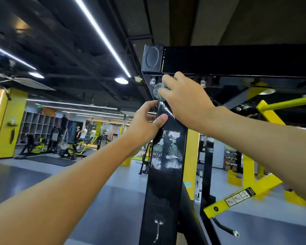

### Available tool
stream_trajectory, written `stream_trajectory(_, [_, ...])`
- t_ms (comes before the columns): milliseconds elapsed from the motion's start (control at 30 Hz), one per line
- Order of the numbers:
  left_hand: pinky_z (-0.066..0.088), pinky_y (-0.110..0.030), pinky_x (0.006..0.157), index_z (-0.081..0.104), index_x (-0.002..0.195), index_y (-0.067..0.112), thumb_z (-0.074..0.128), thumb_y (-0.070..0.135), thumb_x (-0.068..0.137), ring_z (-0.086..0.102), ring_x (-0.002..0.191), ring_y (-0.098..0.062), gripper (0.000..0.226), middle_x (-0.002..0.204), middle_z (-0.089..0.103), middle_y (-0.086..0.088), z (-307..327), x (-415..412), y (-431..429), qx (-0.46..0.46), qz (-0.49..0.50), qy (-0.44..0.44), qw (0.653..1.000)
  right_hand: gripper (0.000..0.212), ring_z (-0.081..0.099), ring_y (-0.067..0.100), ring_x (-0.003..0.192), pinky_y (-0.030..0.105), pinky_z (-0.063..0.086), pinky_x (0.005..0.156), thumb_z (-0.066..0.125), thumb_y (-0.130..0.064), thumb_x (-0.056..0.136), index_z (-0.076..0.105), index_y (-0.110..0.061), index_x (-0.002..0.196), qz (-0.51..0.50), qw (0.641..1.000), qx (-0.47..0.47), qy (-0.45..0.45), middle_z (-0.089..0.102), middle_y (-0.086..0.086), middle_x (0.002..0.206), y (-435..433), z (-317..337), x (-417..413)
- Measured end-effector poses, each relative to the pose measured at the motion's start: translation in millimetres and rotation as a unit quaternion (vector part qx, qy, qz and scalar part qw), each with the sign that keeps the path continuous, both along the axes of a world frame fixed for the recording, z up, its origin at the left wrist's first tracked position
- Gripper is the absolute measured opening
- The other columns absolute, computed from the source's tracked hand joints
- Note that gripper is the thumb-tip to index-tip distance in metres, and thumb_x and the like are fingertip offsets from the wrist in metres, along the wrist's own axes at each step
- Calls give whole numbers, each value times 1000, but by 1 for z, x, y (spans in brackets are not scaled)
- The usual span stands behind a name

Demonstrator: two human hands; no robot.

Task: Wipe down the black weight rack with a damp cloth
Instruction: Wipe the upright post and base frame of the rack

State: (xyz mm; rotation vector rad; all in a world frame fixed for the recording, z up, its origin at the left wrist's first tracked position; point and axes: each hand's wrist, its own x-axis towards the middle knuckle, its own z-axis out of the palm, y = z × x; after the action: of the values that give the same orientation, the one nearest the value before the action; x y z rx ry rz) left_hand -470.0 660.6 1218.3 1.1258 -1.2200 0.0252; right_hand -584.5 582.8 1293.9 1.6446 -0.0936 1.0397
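1. The black weight rack (168,156) fills the middle of the frame, a glossy upright running up to its crossbeam (237,59) at upper right.
2. Right hand (186,101) is at the top of the upright, just under the crossbeam, with its fingers bunched over a checked cloth (157,93), pressing it onto the metal beside a bolt (152,81).
3. Left hand (145,126) is just below. Thumb's on the front face and the fingers are curled narrow round the left edge, gripping the rack.

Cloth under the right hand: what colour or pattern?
The cloth shows a fine dark-and-light check, slightly blurred; head view, under the right hand.
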Motion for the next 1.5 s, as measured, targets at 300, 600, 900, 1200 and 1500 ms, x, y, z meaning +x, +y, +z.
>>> stream_trajectory(300, [53, -16, 55, 42, 134, 37, 54, 19, 103, 70, 69, 2, 38, 95, 70, 2, -12, 0, -2, -14, -23, 8, 1000, 23, 49, 27, 76, 32, 29, 57, 66, -3, 77, 63, -6, 100, -21, 999, -18, 20, 54, 12, 102, -13, -22, -4])
stream_trajectory(600, [59, -42, 88, 36, 150, 34, 53, 21, 103, 71, 88, -10, 53, 97, 72, 6, -14, -3, 0, 0, -25, 4, 1000, 38, 49, 27, 77, 37, 45, 62, 59, 5, 79, 60, -8, 115, 18, 999, -2, 29, 57, 10, 101, -17, -26, -18])
stream_trajectory(900, [57, -38, 90, 35, 146, 46, 51, 22, 103, 67, 102, -12, 51, 110, 69, 5, -27, -1, 3, 18, -34, -2, 999, 19, 41, 20, 70, 30, 28, 54, 63, 3, 79, 65, -12, 91, 24, 999, 8, 22, 54, 5, 90, -21, -38, -25])
stream_trajectory(1200, [59, -34, 84, 34, 145, 47, 50, 23, 104, 69, 99, -12, 50, 106, 72, 4, -35, 4, 1, 46, -33, 6, 998, 20, 43, 23, 67, 31, 24, 52, 62, 3, 74, 64, -12, 87, 45, 997, 53, -44, 54, 7, 88, -8, -50, -12])
stream_trajectory(1500, [47, -56, 83, 34, 146, 52, 51, 30, 103, 54, 94, -30, 51, 111, 72, -13, -52, 6, 3, 82, -43, 40, 995, 24, 45, 25, 72, 32, 29, 54, 65, 4, 72, 66, -13, 89, 26, 996, 71, -42, 52, 7, 92, -4, -54, -9])
